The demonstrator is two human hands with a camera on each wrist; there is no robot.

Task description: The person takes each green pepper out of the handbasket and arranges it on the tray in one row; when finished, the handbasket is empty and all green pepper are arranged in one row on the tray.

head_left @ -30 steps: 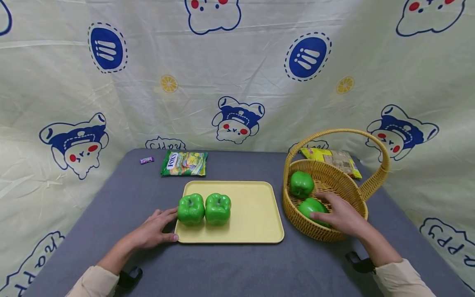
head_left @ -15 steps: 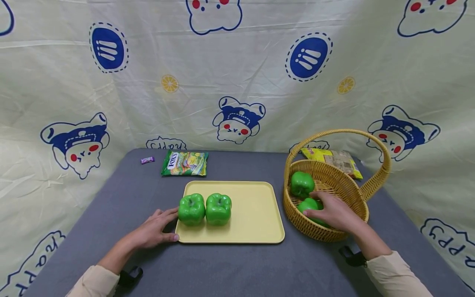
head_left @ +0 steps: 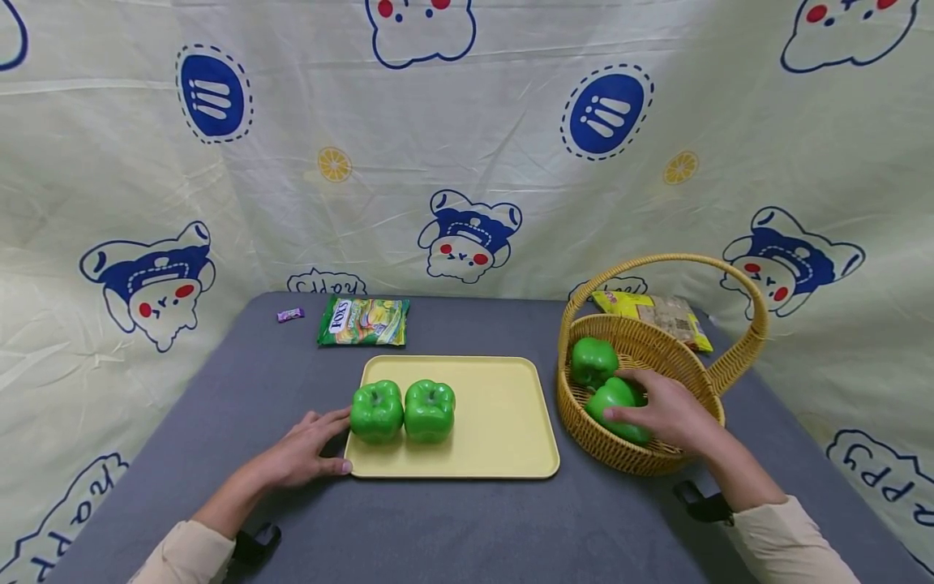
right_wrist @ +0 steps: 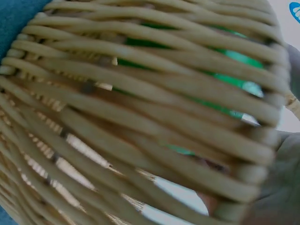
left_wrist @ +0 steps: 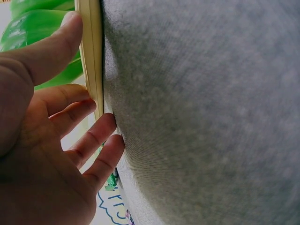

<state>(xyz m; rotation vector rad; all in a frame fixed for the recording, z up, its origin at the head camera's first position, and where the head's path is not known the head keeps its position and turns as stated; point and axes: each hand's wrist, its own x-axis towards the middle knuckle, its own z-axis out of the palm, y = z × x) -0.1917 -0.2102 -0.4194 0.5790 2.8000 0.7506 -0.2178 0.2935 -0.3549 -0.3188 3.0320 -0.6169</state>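
Observation:
Two green bell peppers, a left one (head_left: 376, 412) and a right one (head_left: 429, 411), stand side by side on the left half of a yellow tray (head_left: 503, 422). My left hand (head_left: 302, 454) rests against the tray's left edge; in the left wrist view its thumb and fairly straight fingers touch the rim. Inside the wicker basket (head_left: 609, 458), my right hand (head_left: 674, 414) holds a bell pepper (head_left: 616, 401) between thumb and fingers. Another bell pepper (head_left: 593, 362) lies behind it in the basket. The right wrist view shows mostly basket weave (right_wrist: 140, 93), which hides much of the grip.
The basket's tall handle (head_left: 744, 357) arches over its right and back side. Behind the basket lies a yellow snack bag (head_left: 657, 316). A green candy bag (head_left: 363, 322) and a small purple wrapped sweet (head_left: 289, 315) lie at the table's back left.
My right hand has moved left over the pepper, then slightly back right, and that pepper has turned and shows more of itself. The left hand and tray stay put.

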